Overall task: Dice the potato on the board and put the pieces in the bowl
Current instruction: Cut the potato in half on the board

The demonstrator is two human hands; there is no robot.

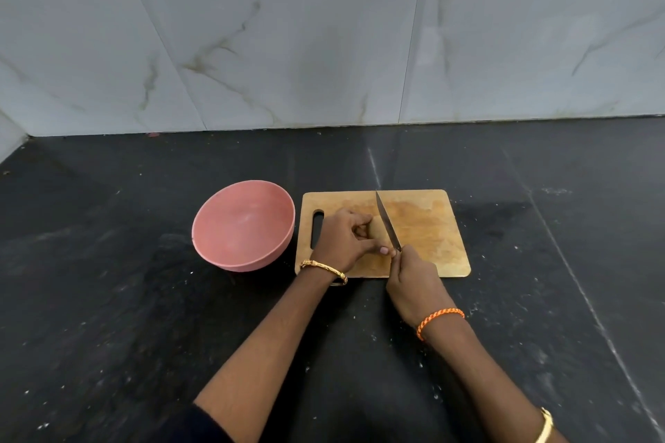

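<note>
Pink bowl empty on counter, left of board; left hand clamps potato, right hand grips knife against it — first cuts apparently underway, next a steady downward slice clear of fingertips

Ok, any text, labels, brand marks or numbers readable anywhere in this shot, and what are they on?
None: no writing, number or sign can be read.
Pink bowl: plain.
Wooden cutting board: no mark.
Knife blade: no legible stamp.
Wall tiles: veining only.
</note>
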